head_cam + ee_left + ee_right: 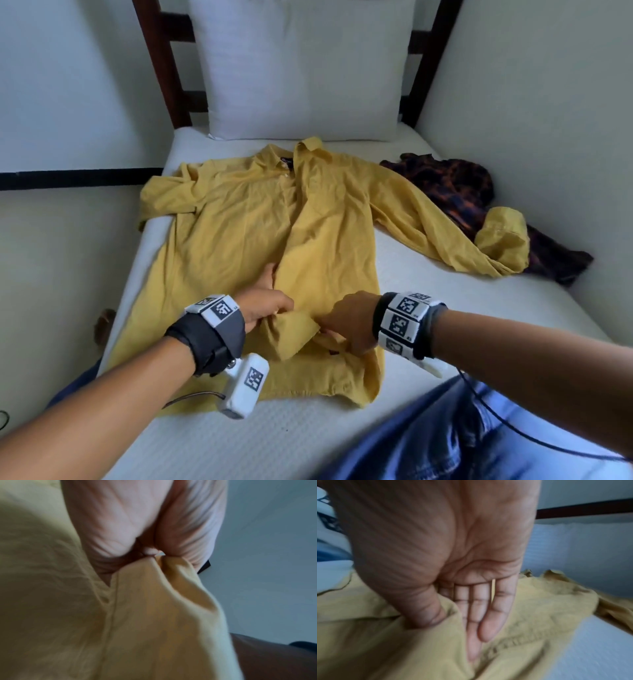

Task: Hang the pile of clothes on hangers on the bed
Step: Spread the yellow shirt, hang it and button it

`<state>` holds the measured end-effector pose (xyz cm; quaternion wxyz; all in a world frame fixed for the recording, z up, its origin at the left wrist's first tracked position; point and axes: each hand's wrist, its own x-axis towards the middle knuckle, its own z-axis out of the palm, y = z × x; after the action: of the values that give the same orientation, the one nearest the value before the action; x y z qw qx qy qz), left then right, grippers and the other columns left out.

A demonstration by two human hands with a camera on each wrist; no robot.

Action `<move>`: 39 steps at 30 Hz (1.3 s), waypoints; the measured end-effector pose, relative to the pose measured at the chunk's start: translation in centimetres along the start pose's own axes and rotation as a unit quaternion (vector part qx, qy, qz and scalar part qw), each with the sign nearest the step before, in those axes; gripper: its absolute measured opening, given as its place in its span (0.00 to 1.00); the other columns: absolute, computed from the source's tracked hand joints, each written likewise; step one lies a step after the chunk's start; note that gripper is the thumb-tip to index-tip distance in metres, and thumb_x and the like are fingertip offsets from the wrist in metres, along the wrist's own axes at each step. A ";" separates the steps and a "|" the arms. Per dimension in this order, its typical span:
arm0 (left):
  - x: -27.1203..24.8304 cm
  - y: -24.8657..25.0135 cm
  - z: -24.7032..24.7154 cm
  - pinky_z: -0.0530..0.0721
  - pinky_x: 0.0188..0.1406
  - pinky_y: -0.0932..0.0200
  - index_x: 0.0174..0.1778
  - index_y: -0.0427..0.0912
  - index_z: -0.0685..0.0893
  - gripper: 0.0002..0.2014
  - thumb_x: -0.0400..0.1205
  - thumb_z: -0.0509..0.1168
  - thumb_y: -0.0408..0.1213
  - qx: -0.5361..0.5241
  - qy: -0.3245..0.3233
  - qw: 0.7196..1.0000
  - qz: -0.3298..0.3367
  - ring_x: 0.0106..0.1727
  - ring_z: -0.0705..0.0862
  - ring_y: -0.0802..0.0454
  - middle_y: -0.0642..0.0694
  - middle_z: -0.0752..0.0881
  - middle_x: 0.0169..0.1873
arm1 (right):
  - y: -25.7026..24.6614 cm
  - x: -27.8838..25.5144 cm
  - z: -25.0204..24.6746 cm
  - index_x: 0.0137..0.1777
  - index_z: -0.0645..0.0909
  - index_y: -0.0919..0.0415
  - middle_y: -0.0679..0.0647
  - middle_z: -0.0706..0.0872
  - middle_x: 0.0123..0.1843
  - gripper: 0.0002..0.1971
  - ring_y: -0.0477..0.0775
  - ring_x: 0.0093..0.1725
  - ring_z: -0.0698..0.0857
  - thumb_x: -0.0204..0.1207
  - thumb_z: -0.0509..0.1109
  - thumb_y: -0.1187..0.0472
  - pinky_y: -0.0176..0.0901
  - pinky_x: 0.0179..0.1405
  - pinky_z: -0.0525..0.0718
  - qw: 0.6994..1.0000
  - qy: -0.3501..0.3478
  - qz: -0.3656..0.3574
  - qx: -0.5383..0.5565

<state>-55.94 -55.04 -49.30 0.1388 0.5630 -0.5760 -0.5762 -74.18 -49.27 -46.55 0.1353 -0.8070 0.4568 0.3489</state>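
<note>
A yellow long-sleeved shirt (239, 222) lies spread on the white mattress (411, 267), collar toward the pillow. Its right sleeve stretches over a dark patterned garment (462, 198). My left hand (263, 305) rests low on the shirt's front and grips a raised fold of the open edge. In the left wrist view, that hand (128, 520) is curled, pinching the yellow fabric (154, 615). My right hand (346, 322) is just beside it. In the right wrist view, the right hand (453, 547) pinches the shirt (539, 608) between thumb and straight fingers. No hanger is in view.
A white pillow (301, 68) leans against a dark wooden headboard (161, 68) at the far end. Pale walls close in on both sides of the bed. My knee in blue jeans (462, 438) rests on the mattress at the lower right.
</note>
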 end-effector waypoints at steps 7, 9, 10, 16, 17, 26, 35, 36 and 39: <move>-2.1 1.7 2.4 0.86 0.56 0.44 0.71 0.60 0.62 0.45 0.66 0.81 0.29 0.177 -0.044 0.981 0.072 0.62 0.82 0.41 0.45 0.75 0.70 | 3.8 -5.6 -0.3 0.71 0.78 0.47 0.50 0.84 0.56 0.20 0.58 0.55 0.83 0.80 0.72 0.50 0.48 0.51 0.78 0.994 -0.069 0.049 -0.073; -2.7 2.1 3.6 0.87 0.42 0.52 0.69 0.61 0.64 0.40 0.70 0.79 0.31 0.296 -0.061 0.949 0.087 0.52 0.84 0.46 0.46 0.78 0.61 | 4.4 -6.8 -0.4 0.72 0.79 0.47 0.51 0.85 0.62 0.22 0.57 0.58 0.83 0.79 0.73 0.51 0.48 0.58 0.80 0.989 -0.114 0.066 -0.067; -3.0 2.2 4.2 0.84 0.38 0.56 0.70 0.61 0.67 0.36 0.72 0.77 0.31 0.347 -0.062 0.931 0.096 0.49 0.84 0.47 0.46 0.78 0.60 | 4.7 -7.0 -0.3 0.73 0.78 0.48 0.51 0.85 0.63 0.22 0.57 0.57 0.82 0.78 0.73 0.52 0.48 0.58 0.80 0.987 -0.129 0.074 -0.058; -4.3 1.3 5.2 0.82 0.35 0.60 0.74 0.52 0.74 0.30 0.77 0.76 0.42 0.311 -0.165 0.935 0.043 0.45 0.81 0.50 0.46 0.79 0.58 | 4.3 -4.0 0.8 0.47 0.92 0.58 0.50 0.94 0.45 0.14 0.54 0.49 0.91 0.65 0.84 0.52 0.49 0.55 0.89 0.965 -0.217 0.118 -0.086; -4.4 1.1 4.9 0.82 0.31 0.58 0.75 0.53 0.73 0.29 0.78 0.75 0.42 0.248 -0.179 0.951 0.038 0.42 0.81 0.48 0.45 0.79 0.57 | 4.2 -3.7 0.6 0.42 0.92 0.58 0.49 0.94 0.43 0.14 0.52 0.46 0.91 0.64 0.85 0.50 0.47 0.54 0.89 0.963 -0.222 0.130 -0.082; -5.0 0.5 0.6 0.89 0.29 0.51 0.67 0.44 0.76 0.28 0.78 0.47 0.15 -0.160 -0.112 0.981 -0.017 0.31 0.84 0.45 0.36 0.81 0.52 | -1.9 -2.7 -4.5 0.55 0.87 0.64 0.55 0.94 0.40 0.27 0.52 0.37 0.93 0.77 0.72 0.38 0.47 0.49 0.92 0.925 0.057 0.130 0.353; -5.7 -3.0 0.4 0.86 0.28 0.55 0.68 0.54 0.69 0.24 0.82 0.59 0.24 0.071 -0.103 0.992 0.018 0.34 0.86 0.47 0.42 0.83 0.50 | -6.7 -1.6 -0.9 0.53 0.80 0.61 0.56 0.91 0.42 0.16 0.52 0.38 0.90 0.75 0.71 0.48 0.44 0.41 0.90 0.853 0.178 0.221 0.439; -5.8 -3.5 0.0 0.86 0.31 0.55 0.66 0.54 0.71 0.22 0.80 0.66 0.30 0.166 -0.100 0.979 0.055 0.35 0.85 0.49 0.45 0.82 0.47 | -6.5 -1.9 -0.4 0.60 0.80 0.60 0.57 0.90 0.48 0.20 0.55 0.45 0.90 0.73 0.70 0.50 0.48 0.49 0.91 0.842 0.185 0.229 0.452; -6.8 -5.1 0.1 0.85 0.49 0.49 0.60 0.53 0.76 0.25 0.68 0.75 0.51 0.444 -0.088 0.880 0.145 0.49 0.83 0.48 0.51 0.81 0.49 | -5.6 -3.3 0.4 0.74 0.78 0.54 0.56 0.86 0.64 0.27 0.57 0.61 0.85 0.73 0.68 0.58 0.49 0.61 0.87 0.829 0.222 0.252 0.446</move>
<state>-51.32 -47.99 -50.19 -0.0952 0.4230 -0.8565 -0.2800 -70.80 -43.84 -45.13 0.2829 -0.5710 0.7684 -0.0599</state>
